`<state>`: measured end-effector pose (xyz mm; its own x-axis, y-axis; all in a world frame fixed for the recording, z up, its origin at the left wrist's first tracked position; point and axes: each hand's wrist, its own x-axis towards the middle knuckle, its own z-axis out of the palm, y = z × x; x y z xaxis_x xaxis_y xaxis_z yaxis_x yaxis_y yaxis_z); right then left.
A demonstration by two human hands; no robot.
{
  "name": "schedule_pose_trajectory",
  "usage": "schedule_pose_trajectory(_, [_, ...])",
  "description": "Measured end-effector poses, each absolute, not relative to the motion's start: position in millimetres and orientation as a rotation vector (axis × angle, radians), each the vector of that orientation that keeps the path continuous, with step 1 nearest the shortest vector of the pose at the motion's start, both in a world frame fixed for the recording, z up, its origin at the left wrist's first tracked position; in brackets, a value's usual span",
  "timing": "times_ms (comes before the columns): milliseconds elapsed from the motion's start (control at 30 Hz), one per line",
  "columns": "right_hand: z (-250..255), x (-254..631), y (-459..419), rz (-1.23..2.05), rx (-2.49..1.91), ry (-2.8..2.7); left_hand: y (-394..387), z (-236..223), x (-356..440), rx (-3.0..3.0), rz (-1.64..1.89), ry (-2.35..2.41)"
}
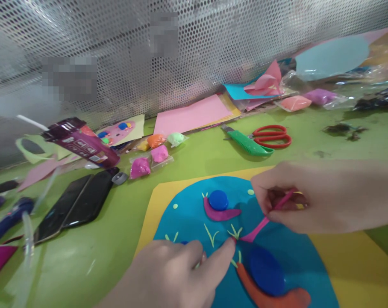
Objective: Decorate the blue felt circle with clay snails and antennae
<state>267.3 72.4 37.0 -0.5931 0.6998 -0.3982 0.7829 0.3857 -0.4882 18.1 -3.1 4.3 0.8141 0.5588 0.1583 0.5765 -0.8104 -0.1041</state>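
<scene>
My right hand (283, 196) is closed around a pink plastic clay-modelling tool (261, 226). Its flat tip rests beside a tuft of thin light green clay strips (235, 232) on a blue paper shape (187, 218). The index finger of my left hand (184, 273) stretches out and touches the base of that tuft; its other fingers curl under, partly hidden. Around them on the blue paper are a magenta clay snail body (218, 212) with a blue disc (218, 200), and an orange clay snail body (261, 288) with a larger blue disc (267, 270). Yellow paper (363, 265) lies beneath.
Beyond the paper lie a green cutter (250, 143) and red-handled scissors (271, 136). Bagged clay (140, 167), a purple bottle with a straw (85, 143) and a black phone case (81, 201) are on the left. Pink paper (190, 113) lies by the perforated metal panel (194, 55).
</scene>
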Motion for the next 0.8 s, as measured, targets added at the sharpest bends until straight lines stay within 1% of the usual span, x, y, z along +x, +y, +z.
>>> schedule_pose_trajectory(300, [39.5, 266.2, 72.8, -1.065, 1.355, 2.464, -2.1, 4.6, 17.8, -2.842, -0.173, -0.88])
schedule_pose_trajectory(800, [42.4, 266.5, 69.4, -1.034, 1.352, 2.531, -1.5, 5.7, 20.2, -2.826, -0.148, -0.865])
